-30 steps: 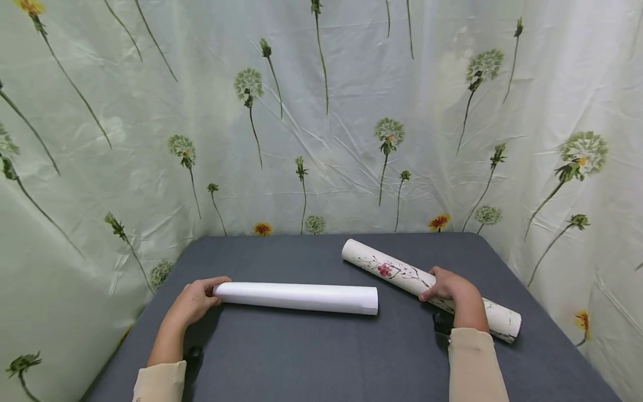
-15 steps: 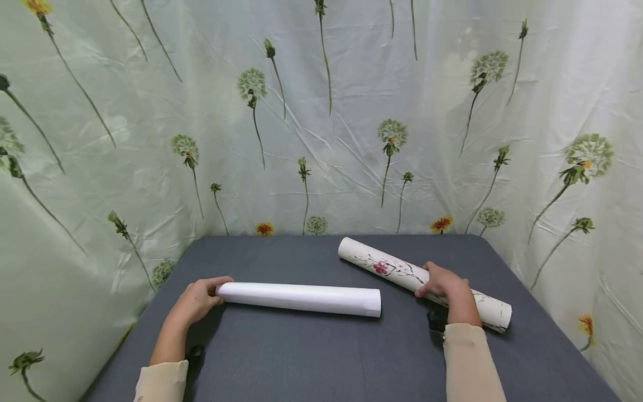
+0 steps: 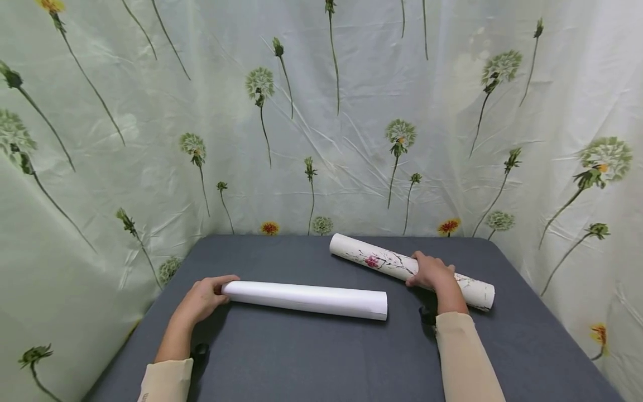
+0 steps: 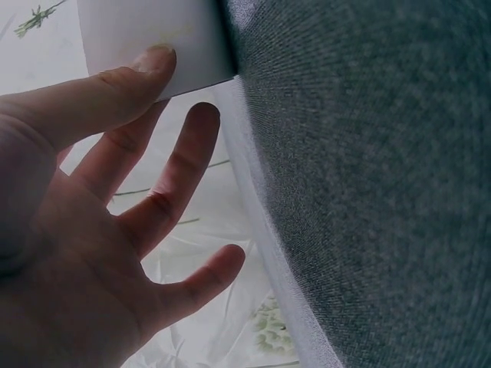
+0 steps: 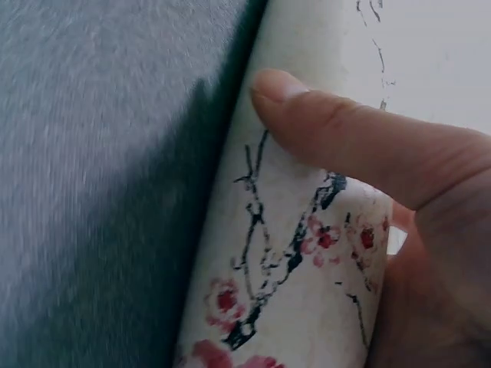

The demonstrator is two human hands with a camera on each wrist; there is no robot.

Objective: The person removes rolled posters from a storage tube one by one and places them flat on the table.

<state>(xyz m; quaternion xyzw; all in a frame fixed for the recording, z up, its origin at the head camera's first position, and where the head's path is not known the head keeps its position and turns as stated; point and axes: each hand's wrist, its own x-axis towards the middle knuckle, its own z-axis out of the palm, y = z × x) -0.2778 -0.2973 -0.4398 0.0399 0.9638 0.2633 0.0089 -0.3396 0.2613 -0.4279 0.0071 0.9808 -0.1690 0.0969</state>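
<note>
A plain white paper roll [image 3: 306, 298] lies crosswise on the dark grey table. My left hand [image 3: 203, 298] pinches its left end; in the left wrist view the thumb [image 4: 123, 92] presses on the white paper [image 4: 146, 38] while the other fingers spread below the end. Farther back on the right is a cream roll [image 3: 387, 263] printed with plum blossoms, slanting from back left to front right. Around its middle my right hand [image 3: 434, 276] grips it, thumb on the near side. The right wrist view shows the thumb [image 5: 330, 126] across the printed roll [image 5: 284, 261]; the other fingers are mostly hidden behind it.
The grey table [image 3: 301, 363] has rounded far corners. A pale curtain [image 3: 351, 139] printed with dandelions hangs close behind it and along both sides. A dark wrist strap piece [image 3: 427, 315] sits under the right wrist.
My right hand has moved left and slightly away with the blossom roll, which lies nearer the white roll. The left hand keeps its hold. The head view has shifted slightly.
</note>
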